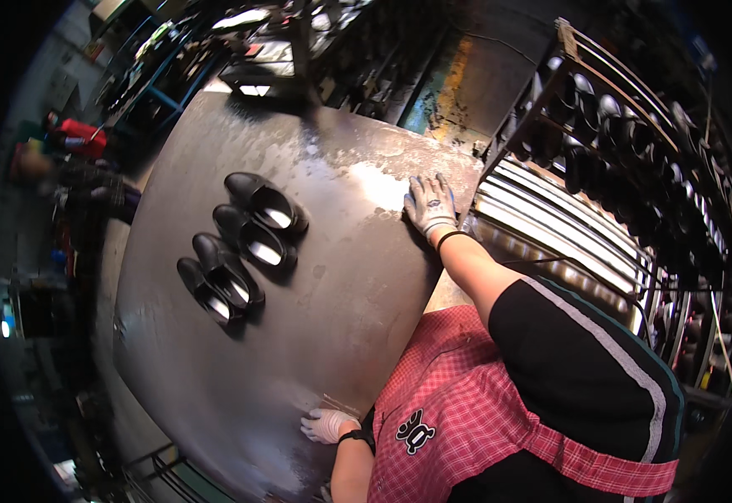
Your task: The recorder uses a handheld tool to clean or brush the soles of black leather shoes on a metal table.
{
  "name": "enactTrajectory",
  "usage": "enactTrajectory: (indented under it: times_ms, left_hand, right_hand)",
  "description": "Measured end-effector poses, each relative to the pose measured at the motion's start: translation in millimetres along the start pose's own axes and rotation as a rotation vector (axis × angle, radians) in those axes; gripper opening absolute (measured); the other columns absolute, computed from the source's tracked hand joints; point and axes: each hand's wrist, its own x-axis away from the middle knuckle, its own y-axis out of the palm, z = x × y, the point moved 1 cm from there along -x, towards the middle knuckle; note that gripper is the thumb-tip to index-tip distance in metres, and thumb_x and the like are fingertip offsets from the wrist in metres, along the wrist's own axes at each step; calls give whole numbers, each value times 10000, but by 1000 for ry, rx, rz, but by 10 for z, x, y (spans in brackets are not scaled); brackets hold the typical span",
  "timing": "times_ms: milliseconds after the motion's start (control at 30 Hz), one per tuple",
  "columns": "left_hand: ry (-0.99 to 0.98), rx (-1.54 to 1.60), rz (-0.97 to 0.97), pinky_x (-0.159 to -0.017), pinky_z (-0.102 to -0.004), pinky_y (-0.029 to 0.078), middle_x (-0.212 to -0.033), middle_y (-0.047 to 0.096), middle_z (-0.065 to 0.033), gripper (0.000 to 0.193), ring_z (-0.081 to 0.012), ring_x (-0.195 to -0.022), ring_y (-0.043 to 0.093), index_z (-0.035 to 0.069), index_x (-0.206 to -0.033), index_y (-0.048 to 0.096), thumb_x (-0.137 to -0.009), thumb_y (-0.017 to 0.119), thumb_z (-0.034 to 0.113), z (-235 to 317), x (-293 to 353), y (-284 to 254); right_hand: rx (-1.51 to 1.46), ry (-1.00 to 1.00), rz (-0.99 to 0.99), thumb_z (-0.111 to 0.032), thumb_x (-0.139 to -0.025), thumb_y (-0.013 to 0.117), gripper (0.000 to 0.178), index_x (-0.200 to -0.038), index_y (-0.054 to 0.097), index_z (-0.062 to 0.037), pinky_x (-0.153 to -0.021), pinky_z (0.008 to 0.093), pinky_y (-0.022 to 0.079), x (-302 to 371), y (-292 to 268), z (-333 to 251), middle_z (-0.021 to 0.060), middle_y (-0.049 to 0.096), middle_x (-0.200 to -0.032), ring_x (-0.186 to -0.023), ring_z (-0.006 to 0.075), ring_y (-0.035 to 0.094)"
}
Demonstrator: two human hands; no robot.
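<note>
Two pairs of black slip-on shoes with pale insoles rest on a broad grey metal table. The farther pair (254, 237) lies up and to the right of the nearer pair (223, 277). On the table (332, 318), my right hand (431, 201), in a grey-white work glove, lies flat near the right edge with its fingers spread. My left hand (325, 425), also gloved, rests on the near edge, its fingers loosely stretched and slightly bent. Neither hand touches a shoe or holds anything. A dark band circles each wrist.
To the right stands a metal rack (567, 109) filled with many black shoes, beside a bright roller-like slatted surface (550, 218). Cluttered shelving (181, 67) is at the far left. A blurred person (89, 180) appears by the table's left side. My red checked apron (450, 402) meets the table edge.
</note>
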Motion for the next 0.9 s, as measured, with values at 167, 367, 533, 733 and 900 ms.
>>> enactTrajectory:
  times_ms: [167, 367, 533, 733, 900]
  left_hand:
    - [2, 63, 74, -1075, -479, 396, -1430, 503, -163, 442, -329, -1325, 460, 57, -1314, 595, -982, 478, 325, 30, -42, 130]
    - [-2, 42, 51, -1073, -464, 402, -1444, 500, -126, 437, -309, -1327, 464, 70, -1315, 597, -978, 493, 328, 94, -41, 85]
    - [-32, 29, 22, -1079, -472, 396, -1442, 494, -167, 463, -339, -1323, 462, 56, -1328, 581, -998, 451, 354, 43, 0, -25]
    - [27, 12, 62, -1079, -480, 396, -1432, 502, -160, 478, -341, -1315, 468, 59, -1338, 570, -1007, 431, 374, -104, -66, 190]
    - [-3, 35, 16, -1098, -457, 381, -1427, 514, -164, 499, -336, -1327, 458, 41, -1333, 569, -1002, 416, 382, 71, -18, 106]
  right_hand:
    - [38, -12, 55, -355, -940, 532, 492, -1340, 557, -69, -1190, 478, 231, 25, 34, 63, 171, 581, -1359, -1280, 350, 512]
    - [94, -59, 23, -353, -960, 498, 516, -1366, 533, -36, -1221, 472, 164, -11, 50, 129, 189, 505, -1451, -1375, 335, 437]
    - [79, -76, -1, -369, -967, 487, 579, -1460, 442, -69, -1242, 459, 109, -9, 76, 21, 147, 386, -1556, -1474, 290, 300]
    - [29, -53, -8, -381, -957, 499, 626, -1491, 387, -72, -1244, 462, 106, 10, 38, 40, 154, 352, -1572, -1475, 307, 291]
    - [59, -27, 1, -393, -967, 489, 636, -1506, 369, -77, -1237, 465, 119, -20, 8, 127, 161, 350, -1572, -1467, 316, 301]
